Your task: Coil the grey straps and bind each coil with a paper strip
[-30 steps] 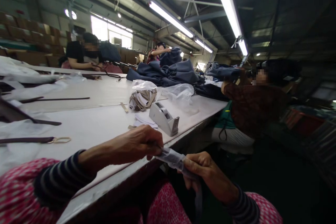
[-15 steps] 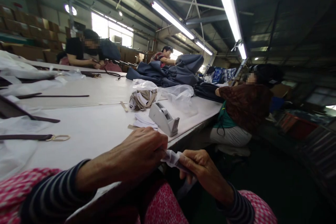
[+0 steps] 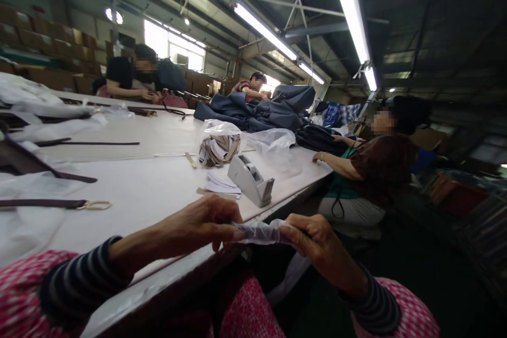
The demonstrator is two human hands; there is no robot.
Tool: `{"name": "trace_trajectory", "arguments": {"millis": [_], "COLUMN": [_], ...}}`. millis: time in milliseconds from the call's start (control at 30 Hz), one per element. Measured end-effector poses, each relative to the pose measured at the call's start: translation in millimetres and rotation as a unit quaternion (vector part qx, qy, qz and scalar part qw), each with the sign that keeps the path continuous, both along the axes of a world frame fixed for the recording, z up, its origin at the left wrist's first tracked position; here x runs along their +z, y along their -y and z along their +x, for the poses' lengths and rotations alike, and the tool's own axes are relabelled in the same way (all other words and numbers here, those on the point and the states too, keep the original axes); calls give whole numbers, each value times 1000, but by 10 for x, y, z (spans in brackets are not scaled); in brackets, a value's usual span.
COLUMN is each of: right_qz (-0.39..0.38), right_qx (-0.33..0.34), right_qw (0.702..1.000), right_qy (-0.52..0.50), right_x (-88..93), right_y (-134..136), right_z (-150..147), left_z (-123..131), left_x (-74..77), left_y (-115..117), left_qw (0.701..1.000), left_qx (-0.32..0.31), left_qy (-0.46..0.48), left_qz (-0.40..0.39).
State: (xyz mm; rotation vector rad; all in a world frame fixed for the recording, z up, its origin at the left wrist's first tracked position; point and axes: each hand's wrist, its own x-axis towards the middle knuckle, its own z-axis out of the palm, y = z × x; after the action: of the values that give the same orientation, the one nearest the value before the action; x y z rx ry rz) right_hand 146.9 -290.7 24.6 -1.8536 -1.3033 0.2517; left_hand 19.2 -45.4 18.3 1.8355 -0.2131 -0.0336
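Between my two hands, at the table's front edge, stretches a strap wrapped in thin translucent plastic film (image 3: 261, 232). My left hand (image 3: 209, 222) pinches its left end between thumb and fingers. The other end is gripped by my right hand (image 3: 312, 237), thumb on top. A tail of the film hangs down below my right hand. What lies inside the film looks darker but is hard to make out. Just beyond my hands stands a grey tape dispenser (image 3: 250, 182), with white paper slips (image 3: 222, 184) beside it.
On the white table (image 3: 130, 179) lie dark straps, one with a gold-coloured buckle (image 3: 99, 205), and plastic sheeting. A bundle of beige strips (image 3: 217, 149) sits behind the dispenser. Dark blue fabric (image 3: 261, 108) is heaped farther back. Co-workers sit around, one at the right (image 3: 380, 163).
My hands have moved apart and levelled out, so a longer stretch of the wrapped strap shows between them. The co-worker at the right now rests a hand on the table.
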Motion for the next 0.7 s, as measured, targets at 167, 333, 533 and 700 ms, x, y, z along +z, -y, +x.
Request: {"name": "trace_trajectory", "arguments": {"millis": [167, 333, 533, 700], "right_qz": [-43, -71, -85, -103], "right_qx": [16, 23, 56, 46], "right_qw": [990, 981, 974, 977], "right_qy": [130, 177, 201, 182], "right_x": [94, 112, 142, 114], "right_y": [64, 70, -14, -48], "right_z": [58, 68, -23, -18], "left_z": [-50, -171, -92, -107], "left_x": [-235, -197, -71, -178], "left_y": [-120, -145, 80, 109], "left_qw": [998, 999, 993, 996], "left_qx": [-21, -14, -77, -28], "left_qy": [-44, -25, -85, -61], "left_qz": [-34, 37, -42, 52]}}
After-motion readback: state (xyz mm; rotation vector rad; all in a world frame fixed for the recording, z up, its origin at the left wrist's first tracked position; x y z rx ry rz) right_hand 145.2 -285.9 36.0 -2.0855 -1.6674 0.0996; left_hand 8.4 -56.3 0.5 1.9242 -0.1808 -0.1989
